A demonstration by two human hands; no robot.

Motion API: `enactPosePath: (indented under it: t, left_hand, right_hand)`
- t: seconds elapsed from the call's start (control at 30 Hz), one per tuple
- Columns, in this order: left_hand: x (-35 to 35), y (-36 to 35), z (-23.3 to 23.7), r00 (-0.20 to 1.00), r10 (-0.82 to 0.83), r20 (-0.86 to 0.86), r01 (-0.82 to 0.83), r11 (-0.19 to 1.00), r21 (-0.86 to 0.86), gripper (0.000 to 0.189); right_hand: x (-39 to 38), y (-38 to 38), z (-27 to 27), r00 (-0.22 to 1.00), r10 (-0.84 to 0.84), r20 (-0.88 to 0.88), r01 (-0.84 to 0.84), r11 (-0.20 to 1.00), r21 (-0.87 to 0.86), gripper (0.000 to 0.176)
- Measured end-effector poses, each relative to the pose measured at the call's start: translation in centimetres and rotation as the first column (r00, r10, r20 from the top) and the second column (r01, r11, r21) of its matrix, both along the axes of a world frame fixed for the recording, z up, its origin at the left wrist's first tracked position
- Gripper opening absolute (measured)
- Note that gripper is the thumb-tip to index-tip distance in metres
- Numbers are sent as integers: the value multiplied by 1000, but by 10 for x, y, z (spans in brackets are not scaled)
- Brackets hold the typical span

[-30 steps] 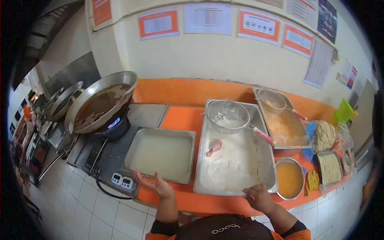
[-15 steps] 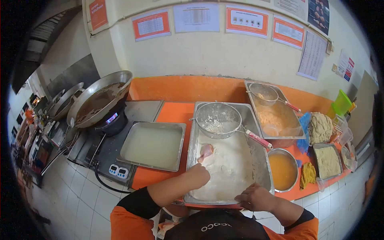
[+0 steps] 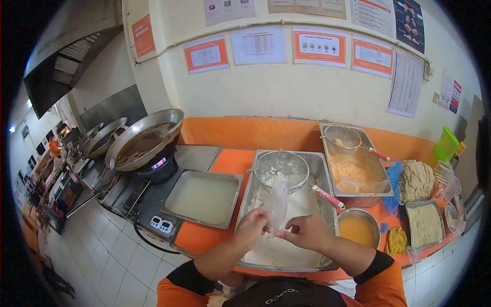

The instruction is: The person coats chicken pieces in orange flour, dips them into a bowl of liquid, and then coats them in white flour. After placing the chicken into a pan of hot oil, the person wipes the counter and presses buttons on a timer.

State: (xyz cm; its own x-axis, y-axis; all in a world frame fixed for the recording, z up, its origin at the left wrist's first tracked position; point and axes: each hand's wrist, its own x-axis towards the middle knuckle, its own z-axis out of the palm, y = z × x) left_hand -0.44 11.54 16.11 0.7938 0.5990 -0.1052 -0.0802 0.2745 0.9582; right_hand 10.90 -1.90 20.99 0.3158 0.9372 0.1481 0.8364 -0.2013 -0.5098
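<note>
Both hands are raised over a metal tray of white flour (image 3: 331,261). My left hand (image 3: 254,225) has its fingers pinched on the lower left side of a clear plastic bag (image 3: 277,200). Close to the bag's lower right side is my right hand (image 3: 303,231), thumb and fingers curled together; what it holds, if anything, is too small to make out. The bag stands up in front of a round sieve (image 3: 281,170) with white crumbs, which rests across the tray's far end. Hands and bag cover part of the flour.
Left of the flour is a shallow tray of cloudy liquid (image 3: 204,198), then a large wok of dark oil (image 3: 143,143). On the right are a bowl of orange liquid (image 3: 359,228), a tray of orange coating (image 3: 353,171) and a yellow cloth (image 3: 396,241).
My hands have risen from the tray and come closer together, and a clear bag now shows between them. The pink meat piece seen in the flour is no longer visible. The view has tilted up.
</note>
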Motion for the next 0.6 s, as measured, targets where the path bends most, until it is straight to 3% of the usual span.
enactPosePath:
  t: [0.1,0.17,0.3,0.4,0.43,0.47,0.53,0.6]
  left_hand:
    - [-5,-19,-9,999,-27,18,27,999,-20,11]
    - [-11,-26,-14,1000,31,4,-31,999,-8,12]
    - [-23,-19,-35,973,229,26,-229,973,-28,12]
    - [-28,-18,-43,922,379,-77,-373,924,85,6]
    - [-28,-35,-26,823,537,184,-530,611,588,7]
    - [-27,-47,-15,721,508,471,-565,37,824,10]
    - [-24,-62,-17,903,188,387,-390,-22,921,19]
    - [-16,-67,-23,962,274,5,-75,249,966,25]
  right_hand:
    - [2,8,-8,995,46,-90,-48,999,-16,36]
    - [11,13,-28,931,165,-325,-142,985,95,33]
    - [23,12,-36,944,168,-285,-149,985,87,28]
    - [22,12,-30,927,139,-349,-122,990,69,27]
    - [17,9,-23,969,136,-204,-121,989,87,25]
    - [12,8,-17,989,137,-57,-130,985,110,23]
    - [5,7,-17,979,205,-2,-203,972,118,19]
    - [-6,6,-15,956,289,50,-293,949,117,16]
